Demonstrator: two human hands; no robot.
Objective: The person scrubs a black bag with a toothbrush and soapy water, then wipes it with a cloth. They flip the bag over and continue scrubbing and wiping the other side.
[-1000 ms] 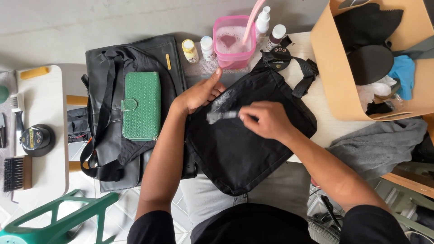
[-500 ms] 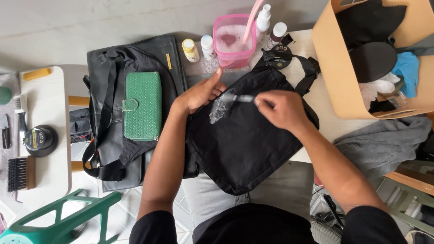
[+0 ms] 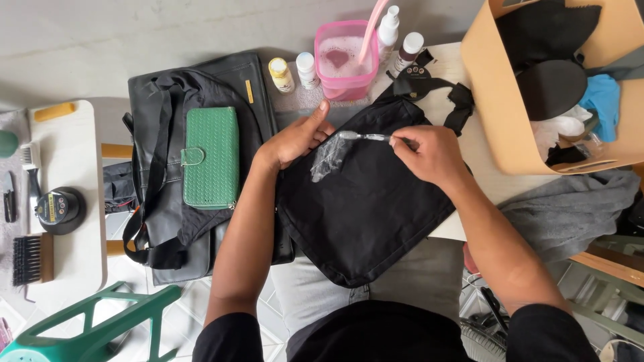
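Now scrubbing the bag (image 3: 365, 214), foam patch up top.
Left hand (image 3: 295, 139) flat, pinning it; right hand (image 3: 429, 153) clamped on brush (image 3: 365, 136). I'd work outward next.

Brush head (image 3: 327, 159) blurred, foam-hidden

A black fabric shoulder bag (image 3: 369, 201) lay flat and tilted on the person's lap, its near corner pointing toward them and its strap and buckles bunched at the far right edge. A soapy, whitish foam patch (image 3: 327, 161) marked its far left area. A slim clear-handled brush (image 3: 365, 137) lay across the far part, its head in the foam.
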